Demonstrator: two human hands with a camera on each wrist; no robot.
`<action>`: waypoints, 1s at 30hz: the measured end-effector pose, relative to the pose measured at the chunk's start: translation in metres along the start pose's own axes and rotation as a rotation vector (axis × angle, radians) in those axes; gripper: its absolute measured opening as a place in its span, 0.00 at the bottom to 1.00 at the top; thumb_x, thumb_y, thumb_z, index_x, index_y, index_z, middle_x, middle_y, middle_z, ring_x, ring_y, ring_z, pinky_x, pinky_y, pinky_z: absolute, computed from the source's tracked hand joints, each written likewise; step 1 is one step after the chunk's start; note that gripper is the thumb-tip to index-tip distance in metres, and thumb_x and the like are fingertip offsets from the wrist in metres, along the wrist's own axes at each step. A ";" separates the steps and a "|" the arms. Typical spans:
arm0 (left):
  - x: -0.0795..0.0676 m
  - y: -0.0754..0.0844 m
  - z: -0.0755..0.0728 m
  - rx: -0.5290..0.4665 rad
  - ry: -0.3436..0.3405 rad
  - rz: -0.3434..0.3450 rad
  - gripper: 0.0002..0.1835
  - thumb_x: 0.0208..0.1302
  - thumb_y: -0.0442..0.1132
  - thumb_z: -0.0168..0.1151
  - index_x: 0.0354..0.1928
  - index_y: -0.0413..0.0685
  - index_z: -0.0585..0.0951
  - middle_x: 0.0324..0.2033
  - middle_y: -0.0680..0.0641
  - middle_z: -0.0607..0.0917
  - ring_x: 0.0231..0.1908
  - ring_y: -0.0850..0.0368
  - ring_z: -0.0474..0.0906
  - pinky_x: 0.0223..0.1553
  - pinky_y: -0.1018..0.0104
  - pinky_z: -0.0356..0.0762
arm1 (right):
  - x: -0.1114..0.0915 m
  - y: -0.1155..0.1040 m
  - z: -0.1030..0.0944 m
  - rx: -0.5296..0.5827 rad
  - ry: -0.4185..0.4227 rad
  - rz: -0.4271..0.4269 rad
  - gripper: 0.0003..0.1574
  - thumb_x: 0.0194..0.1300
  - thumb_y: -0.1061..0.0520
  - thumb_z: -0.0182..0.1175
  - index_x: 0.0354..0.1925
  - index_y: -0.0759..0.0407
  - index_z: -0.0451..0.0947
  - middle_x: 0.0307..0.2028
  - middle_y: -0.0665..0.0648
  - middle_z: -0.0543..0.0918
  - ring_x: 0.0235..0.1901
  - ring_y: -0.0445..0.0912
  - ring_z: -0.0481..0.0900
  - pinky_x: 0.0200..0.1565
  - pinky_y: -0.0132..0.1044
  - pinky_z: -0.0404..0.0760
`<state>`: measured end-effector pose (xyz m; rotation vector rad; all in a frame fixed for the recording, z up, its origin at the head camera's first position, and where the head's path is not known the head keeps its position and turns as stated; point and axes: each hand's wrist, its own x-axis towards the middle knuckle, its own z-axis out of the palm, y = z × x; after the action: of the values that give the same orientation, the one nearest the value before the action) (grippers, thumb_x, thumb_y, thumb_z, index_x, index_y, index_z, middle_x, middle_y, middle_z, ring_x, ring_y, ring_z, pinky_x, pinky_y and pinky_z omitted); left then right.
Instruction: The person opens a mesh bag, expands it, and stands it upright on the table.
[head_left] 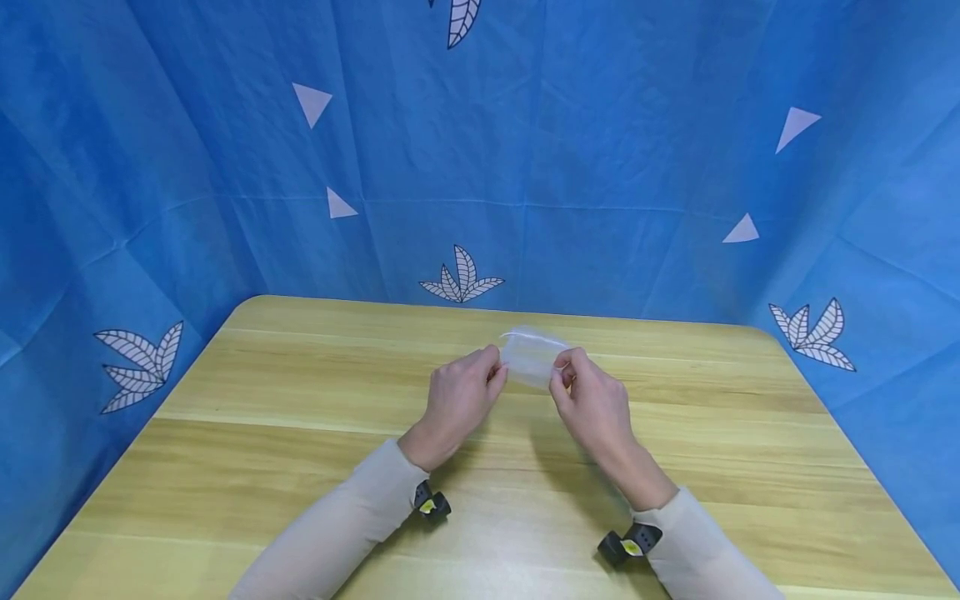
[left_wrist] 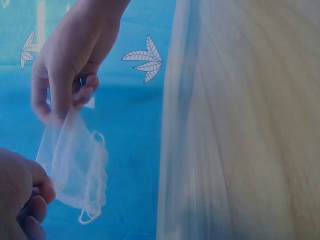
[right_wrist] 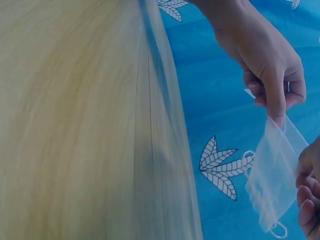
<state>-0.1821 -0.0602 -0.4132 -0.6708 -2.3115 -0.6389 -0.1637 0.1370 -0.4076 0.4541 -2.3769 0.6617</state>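
Blue curtain [head_left: 600, 150] behind wooden table [head_left: 750, 417]

In the head view: two grips [head_left: 459, 402] [head_left: 597, 410], one sheer pouch [head_left: 528, 357], two sleeves [head_left: 337, 525] [head_left: 705, 546], two wrist cameras [head_left: 437, 506] [head_left: 613, 548], one table [head_left: 285, 475], four triangles [head_left: 311, 102] [head_left: 340, 205] [head_left: 795, 127] [head_left: 742, 230]

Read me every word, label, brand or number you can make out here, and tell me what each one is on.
None can be read in any view.
Yellow patches on the two black wristbands: too small to tell if they carry writing.
See-through bag: no writing visible.
Blue curtain: only printed leaves and triangles, no words.
Wooden table: no writing visible.
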 end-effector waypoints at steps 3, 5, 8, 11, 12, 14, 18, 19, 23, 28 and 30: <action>0.000 0.000 0.001 -0.009 0.011 0.002 0.08 0.66 0.37 0.63 0.30 0.48 0.75 0.21 0.55 0.76 0.16 0.63 0.68 0.16 0.73 0.64 | 0.000 0.000 0.001 -0.001 0.005 -0.008 0.05 0.61 0.63 0.60 0.37 0.59 0.74 0.21 0.47 0.75 0.15 0.38 0.63 0.19 0.36 0.65; 0.001 -0.001 0.002 -0.016 0.011 0.001 0.04 0.67 0.37 0.62 0.35 0.47 0.78 0.25 0.53 0.80 0.18 0.63 0.72 0.17 0.74 0.67 | 0.000 0.000 0.001 -0.001 0.010 -0.013 0.05 0.61 0.63 0.60 0.37 0.59 0.74 0.21 0.47 0.74 0.15 0.38 0.62 0.18 0.36 0.64; 0.001 -0.001 0.003 -0.015 0.005 0.003 0.04 0.67 0.38 0.62 0.40 0.46 0.81 0.29 0.52 0.83 0.21 0.62 0.76 0.19 0.73 0.71 | -0.001 0.000 0.001 -0.002 0.013 -0.019 0.05 0.60 0.63 0.60 0.37 0.59 0.74 0.21 0.48 0.74 0.14 0.38 0.62 0.18 0.36 0.64; 0.000 -0.001 0.003 -0.008 0.000 0.009 0.03 0.67 0.39 0.63 0.38 0.48 0.82 0.28 0.53 0.82 0.21 0.62 0.75 0.20 0.71 0.72 | -0.001 0.000 0.001 -0.005 0.010 -0.018 0.05 0.61 0.63 0.60 0.37 0.59 0.74 0.21 0.47 0.74 0.14 0.38 0.62 0.18 0.36 0.64; 0.000 -0.001 0.003 -0.003 -0.001 0.012 0.03 0.67 0.39 0.63 0.36 0.49 0.82 0.27 0.54 0.82 0.21 0.63 0.74 0.20 0.71 0.72 | 0.000 0.000 0.001 -0.004 0.009 -0.015 0.05 0.61 0.63 0.60 0.37 0.59 0.74 0.21 0.47 0.75 0.14 0.38 0.62 0.18 0.36 0.64; -0.001 -0.001 0.003 0.001 0.002 0.014 0.05 0.67 0.40 0.64 0.33 0.49 0.81 0.25 0.54 0.80 0.20 0.63 0.71 0.20 0.70 0.70 | 0.000 0.001 0.001 -0.004 0.005 -0.008 0.05 0.61 0.63 0.60 0.37 0.59 0.74 0.21 0.47 0.75 0.14 0.38 0.62 0.19 0.36 0.64; -0.002 0.000 0.004 0.004 0.011 0.040 0.09 0.65 0.39 0.66 0.30 0.49 0.76 0.24 0.54 0.77 0.19 0.63 0.68 0.19 0.71 0.68 | -0.001 0.001 0.002 -0.022 -0.017 -0.010 0.07 0.61 0.62 0.62 0.38 0.58 0.74 0.22 0.49 0.74 0.15 0.39 0.62 0.19 0.36 0.64; -0.003 0.000 0.004 0.004 0.013 0.053 0.09 0.65 0.39 0.67 0.29 0.49 0.76 0.24 0.54 0.76 0.19 0.63 0.67 0.19 0.71 0.68 | -0.001 0.001 0.002 -0.032 -0.022 -0.019 0.08 0.60 0.61 0.63 0.38 0.58 0.74 0.23 0.49 0.74 0.16 0.40 0.62 0.19 0.36 0.64; -0.004 0.003 0.007 -0.007 0.020 0.128 0.09 0.64 0.37 0.67 0.29 0.49 0.75 0.23 0.54 0.75 0.19 0.63 0.67 0.19 0.72 0.66 | -0.002 0.000 0.003 -0.064 -0.036 -0.079 0.12 0.58 0.57 0.69 0.39 0.57 0.76 0.26 0.51 0.73 0.21 0.44 0.68 0.19 0.36 0.66; -0.005 0.006 0.010 -0.010 0.031 0.165 0.09 0.59 0.33 0.67 0.30 0.49 0.74 0.24 0.55 0.74 0.20 0.64 0.67 0.18 0.74 0.64 | -0.003 -0.002 0.004 -0.059 -0.012 -0.136 0.04 0.62 0.58 0.65 0.34 0.56 0.79 0.25 0.50 0.75 0.21 0.43 0.71 0.20 0.36 0.69; -0.005 0.007 0.010 -0.010 0.030 0.139 0.09 0.57 0.31 0.66 0.31 0.48 0.74 0.24 0.54 0.74 0.20 0.64 0.67 0.17 0.74 0.64 | -0.002 -0.003 0.004 -0.047 -0.007 -0.133 0.02 0.64 0.59 0.63 0.33 0.55 0.78 0.24 0.48 0.76 0.19 0.41 0.69 0.19 0.35 0.68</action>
<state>-0.1795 -0.0505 -0.4217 -0.8126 -2.2129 -0.5922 -0.1621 0.1327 -0.4106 0.5890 -2.3401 0.5438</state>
